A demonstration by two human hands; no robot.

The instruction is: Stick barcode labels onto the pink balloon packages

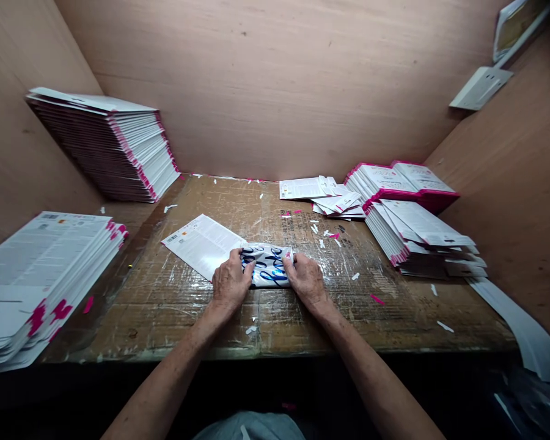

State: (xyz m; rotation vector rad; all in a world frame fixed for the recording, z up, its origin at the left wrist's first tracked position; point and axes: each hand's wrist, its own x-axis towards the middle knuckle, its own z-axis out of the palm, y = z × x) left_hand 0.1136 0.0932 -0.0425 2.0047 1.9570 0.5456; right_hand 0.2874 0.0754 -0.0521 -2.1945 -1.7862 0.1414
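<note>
Packet [271,270], glossy, crinkled, oblong: I see left hand [231,282] and right hand [307,280] grasping its ends; flat card [200,245] lies beside, scraps [445,327] litter taped cardboard [371,324].

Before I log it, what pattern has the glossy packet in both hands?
The glossy packet: looping blue strokes on white, best in head view.

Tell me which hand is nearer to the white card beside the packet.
Left. The left hand is at the lower-right edge of the card; the right hand is farther right, across the packet.
</note>
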